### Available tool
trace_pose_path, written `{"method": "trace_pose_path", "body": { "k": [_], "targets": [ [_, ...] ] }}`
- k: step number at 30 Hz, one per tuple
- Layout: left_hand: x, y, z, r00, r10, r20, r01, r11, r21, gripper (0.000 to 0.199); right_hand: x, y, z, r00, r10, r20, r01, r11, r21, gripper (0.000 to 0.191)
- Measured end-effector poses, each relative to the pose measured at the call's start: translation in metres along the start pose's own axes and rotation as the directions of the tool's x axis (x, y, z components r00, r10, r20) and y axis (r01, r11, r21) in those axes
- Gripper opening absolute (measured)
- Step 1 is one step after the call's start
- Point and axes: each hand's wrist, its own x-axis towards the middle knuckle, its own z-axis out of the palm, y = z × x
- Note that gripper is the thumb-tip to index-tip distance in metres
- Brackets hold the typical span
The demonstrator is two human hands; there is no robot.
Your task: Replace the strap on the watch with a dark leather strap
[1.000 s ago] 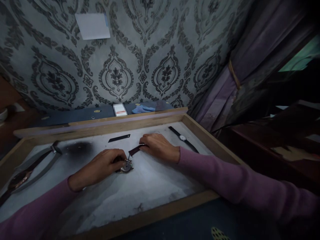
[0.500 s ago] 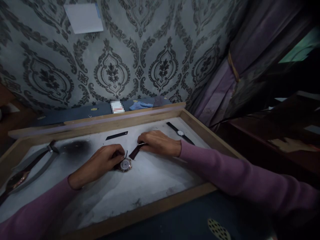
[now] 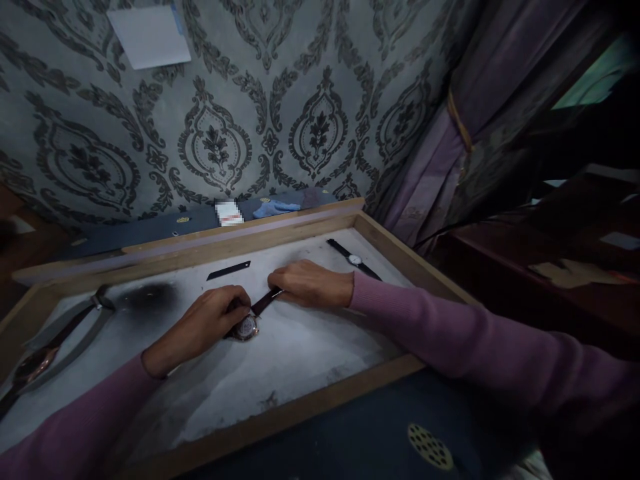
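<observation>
My left hand [image 3: 213,319] is closed on a watch [image 3: 247,327] with a round pale dial and a rose-gold-coloured case, low over the white surface. Its thumb and index finger press at the case's upper edge. A dark brown watch strap [image 3: 266,302] runs from that edge to my right hand [image 3: 307,283], whose fingers pinch its far end. The strap's near end meets the case close to the left fingertips. Whether the two are joined I cannot tell. My fingers hide part of both.
A wooden-rimmed tray [image 3: 300,407] surrounds the work. In it lie a dark snap-off blade [image 3: 229,270], a black-strapped watch [image 3: 355,259] at the right and a larger dark watch [image 3: 37,363] at the left. A blue cloth [image 3: 276,209] lies behind the rim.
My right hand has brought the strap's near end down against the watch case, where a small gap showed before. A thin dark pin that stood by my left fingertips is no longer visible.
</observation>
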Motion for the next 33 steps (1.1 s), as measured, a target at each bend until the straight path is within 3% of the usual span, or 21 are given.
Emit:
{"method": "trace_pose_path", "body": {
  "k": [7, 12, 16, 25, 29, 33],
  "targets": [
    [0.000, 0.008, -0.001, 0.998, -0.050, 0.037, 0.051, 0.998, -0.023, 0.018, 0.001, 0.004, 0.007, 1.000, -0.016, -0.023, 0.016, 1.000, -0.008, 0.011],
    [0.004, 0.023, -0.002, 0.992, -0.128, 0.013, 0.126, 0.986, 0.106, 0.021, -0.001, 0.005, 0.007, 0.999, -0.007, -0.044, 0.009, 0.998, 0.064, 0.011],
    [0.007, 0.028, 0.000, 0.994, -0.107, -0.034, 0.112, 0.976, 0.186, 0.018, -0.001, 0.008, 0.008, 0.998, -0.010, -0.067, 0.019, 0.991, 0.133, 0.011],
    [0.009, 0.025, 0.000, 0.996, -0.088, -0.029, 0.093, 0.974, 0.205, 0.015, -0.001, 0.012, 0.015, 0.994, 0.014, -0.108, 0.011, 0.973, 0.230, 0.012],
    [0.008, 0.022, 0.000, 0.996, -0.086, -0.029, 0.089, 0.988, 0.124, 0.014, -0.001, 0.010, 0.013, 0.996, 0.023, -0.087, -0.001, 0.972, 0.235, 0.011],
    [0.010, 0.013, -0.005, 0.999, -0.007, -0.047, 0.008, 1.000, 0.004, 0.019, -0.001, 0.009, 0.010, 0.996, 0.043, -0.080, -0.023, 0.972, 0.236, 0.012]
  ]
}}
